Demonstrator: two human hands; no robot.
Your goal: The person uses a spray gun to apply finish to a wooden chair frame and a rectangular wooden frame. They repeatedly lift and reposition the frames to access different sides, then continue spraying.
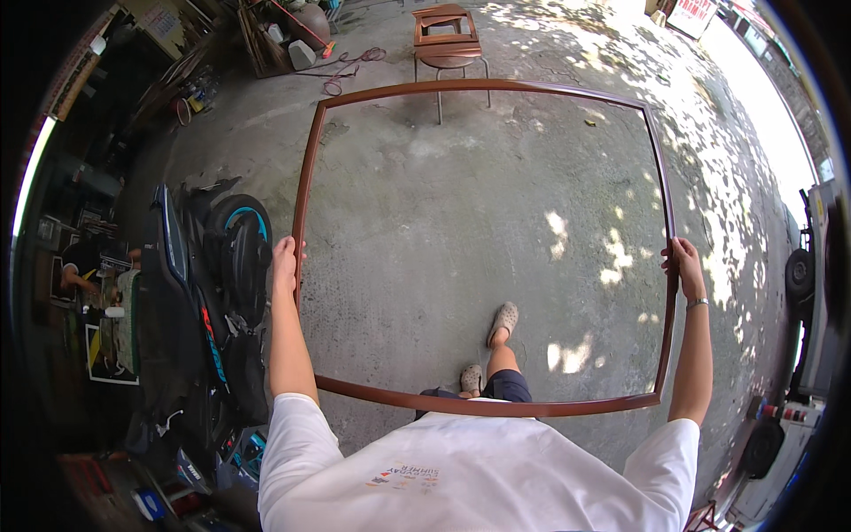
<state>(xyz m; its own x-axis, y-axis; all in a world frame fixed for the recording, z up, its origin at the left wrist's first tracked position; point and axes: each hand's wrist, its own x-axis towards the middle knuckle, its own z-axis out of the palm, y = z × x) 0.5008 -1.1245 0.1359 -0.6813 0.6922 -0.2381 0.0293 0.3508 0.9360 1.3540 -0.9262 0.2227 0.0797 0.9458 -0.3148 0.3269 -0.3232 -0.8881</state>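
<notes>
A large reddish-brown wooden picture frame [479,86] is held out in front of my body, level across both arms. Through its opening show the concrete and my feet in clogs, so I see no backing in it. My left hand [284,261] is closed round the left side rail, thumb on the inner edge. On the opposite rail my right hand [683,263] grips at about the same height, fingers wrapped over it. The near rail [550,409] lies close against my white shirt.
Beyond the far rail stands a chair [446,58] with a brown wooden piece on it. A dark motorcycle [199,293] is parked close at my left. A pinkish hose [355,66] lies on the concrete. Vehicles [780,434] stand at the right edge. A person's arm [78,279] shows far left.
</notes>
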